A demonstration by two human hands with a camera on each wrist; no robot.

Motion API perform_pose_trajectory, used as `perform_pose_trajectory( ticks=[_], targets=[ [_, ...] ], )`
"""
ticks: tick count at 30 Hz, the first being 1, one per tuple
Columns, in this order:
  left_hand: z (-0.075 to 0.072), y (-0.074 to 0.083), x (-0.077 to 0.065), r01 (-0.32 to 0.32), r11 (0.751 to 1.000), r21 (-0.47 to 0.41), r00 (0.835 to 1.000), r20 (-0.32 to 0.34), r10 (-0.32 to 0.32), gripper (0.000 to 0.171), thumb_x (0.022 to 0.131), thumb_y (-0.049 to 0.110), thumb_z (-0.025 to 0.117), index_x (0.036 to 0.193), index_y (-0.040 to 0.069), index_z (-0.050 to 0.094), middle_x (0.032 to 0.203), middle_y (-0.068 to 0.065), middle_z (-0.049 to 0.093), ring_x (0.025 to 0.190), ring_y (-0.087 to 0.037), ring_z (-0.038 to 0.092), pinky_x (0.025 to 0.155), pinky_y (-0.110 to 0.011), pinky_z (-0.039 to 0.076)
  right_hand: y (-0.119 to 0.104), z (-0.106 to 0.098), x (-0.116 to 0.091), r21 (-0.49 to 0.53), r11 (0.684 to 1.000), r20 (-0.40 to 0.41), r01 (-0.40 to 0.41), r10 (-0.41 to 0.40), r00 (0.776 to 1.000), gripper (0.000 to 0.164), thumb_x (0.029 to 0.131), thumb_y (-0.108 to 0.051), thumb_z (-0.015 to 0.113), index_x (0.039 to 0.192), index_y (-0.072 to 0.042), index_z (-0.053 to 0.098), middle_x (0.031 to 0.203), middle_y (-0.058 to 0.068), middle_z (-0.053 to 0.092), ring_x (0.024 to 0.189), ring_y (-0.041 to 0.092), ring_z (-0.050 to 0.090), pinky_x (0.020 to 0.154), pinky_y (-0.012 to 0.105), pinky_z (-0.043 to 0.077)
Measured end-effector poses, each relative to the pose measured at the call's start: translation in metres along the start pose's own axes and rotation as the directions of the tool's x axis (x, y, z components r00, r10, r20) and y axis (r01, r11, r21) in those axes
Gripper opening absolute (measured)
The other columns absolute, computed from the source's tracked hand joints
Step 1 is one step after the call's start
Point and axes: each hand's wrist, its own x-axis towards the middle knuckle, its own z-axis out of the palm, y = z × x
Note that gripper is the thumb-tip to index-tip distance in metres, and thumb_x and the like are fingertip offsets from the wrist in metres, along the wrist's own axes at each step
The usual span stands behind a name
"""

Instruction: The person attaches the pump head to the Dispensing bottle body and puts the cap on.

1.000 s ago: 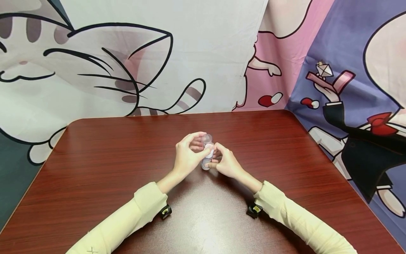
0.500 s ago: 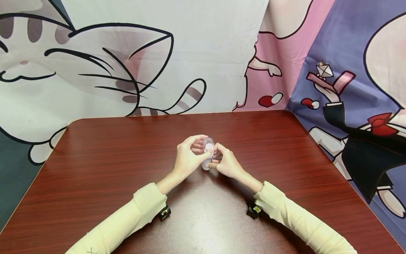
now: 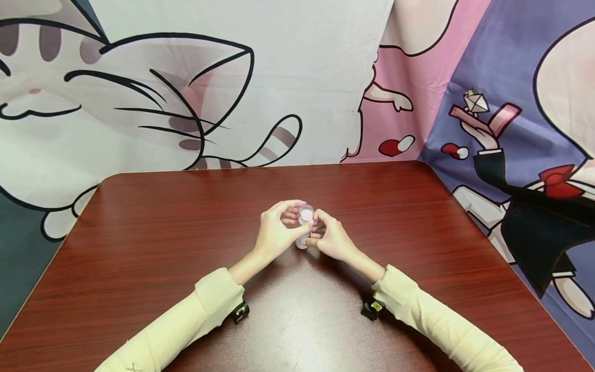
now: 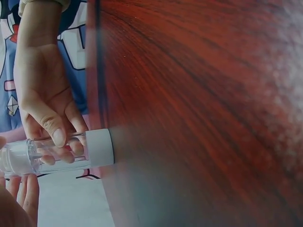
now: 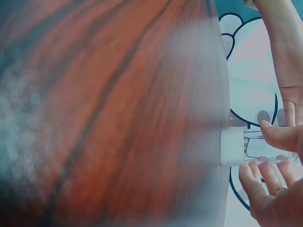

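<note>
A clear plastic pump bottle (image 3: 301, 245) stands upright in the middle of the table, its white base (image 4: 100, 147) down against the tabletop. My right hand (image 3: 333, 238) grips its lower body, thumb on the near side and fingers round the far side. Over the bottle's top sits a clear cap (image 3: 306, 208), with white parts showing through it. My left hand (image 3: 278, 227) holds that cap between thumb and fingers. In the left wrist view the clear body and a white collar (image 4: 20, 158) show. The right wrist view shows the white base (image 5: 232, 148) beside my right fingers.
The brown wood-grain table (image 3: 186, 217) reaches back to printed cloths (image 3: 297, 77) with cartoon figures. Small black devices (image 3: 372, 308) are strapped at both wrists, below the rolled pale sleeves.
The clear cap has slid down over the bottle's top, and my left hand has come down slightly with it. My right hand stays on the bottle's body.
</note>
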Motion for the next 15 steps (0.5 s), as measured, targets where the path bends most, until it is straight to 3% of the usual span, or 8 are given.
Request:
perform_pose_trajectory(
  ticks=[5,15],
  targets=[
    [0.0003,-0.0023,-0.0004,0.0,1.0,0.005,1.0,0.005,0.0,0.038,0.074,0.011,0.081,0.109,0.005,0.068,0.095,-0.01,0.07,0.081,-0.02,0.069,0.073,-0.024,0.06,0.0059,0.0005,0.0013,-0.001,1.0,-0.002,0.008,-0.008,1.0,0.042,0.068,0.003,0.082,0.09,0.001,0.047,0.092,0.016,0.065,0.087,0.026,0.068,0.076,0.026,0.06],
    [0.0,-0.0035,0.0008,-0.019,0.999,0.04,1.0,0.019,0.018,0.038,0.072,0.01,0.082,0.107,0.005,0.068,0.093,-0.011,0.07,0.08,-0.019,0.069,0.071,-0.024,0.06,0.0057,-0.0004,0.0012,-0.042,0.998,-0.012,0.044,-0.045,0.999,0.042,0.067,0.003,0.083,0.088,-0.002,0.047,0.09,0.017,0.067,0.084,0.026,0.069,0.073,0.029,0.061]
  ],
)
